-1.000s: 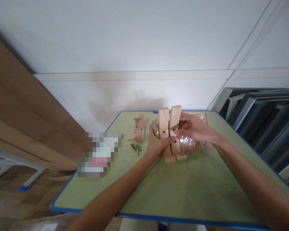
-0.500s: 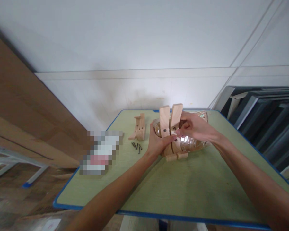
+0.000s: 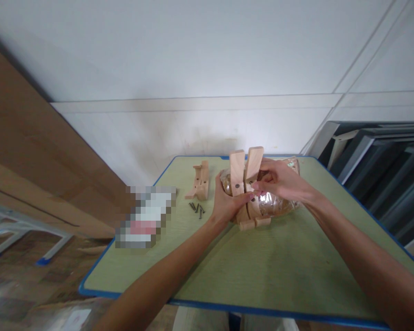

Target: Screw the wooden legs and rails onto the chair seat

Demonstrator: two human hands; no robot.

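Two curved pale wood pieces [image 3: 237, 166] stand side by side against a plastic-wrapped bundle [image 3: 278, 204], with dark screw heads or holes showing on their faces. My left hand [image 3: 226, 202] is closed around the lower left of the wood pieces, its thumb pressed across their front. Beside that thumb, my right hand [image 3: 283, 181] pinches at a hole in the right-hand piece. Whatever its fingertips hold is too small or hidden to name. Several dark screws [image 3: 197, 208] lie loose left of my left hand, just below another pair of wood pieces [image 3: 203, 183].
The green table [image 3: 283, 266] has a blue edge. A blurred-out flat item [image 3: 146, 216] lies at its left side. A large cardboard panel [image 3: 37, 151] leans at the left, dark flat panels [image 3: 372, 170] stand at the right, and a white wall [image 3: 193, 55] rises behind.
The whole view has shifted very slightly. Both hands keep the same hold on the wood pieces, with my right fingertips still at the hole.
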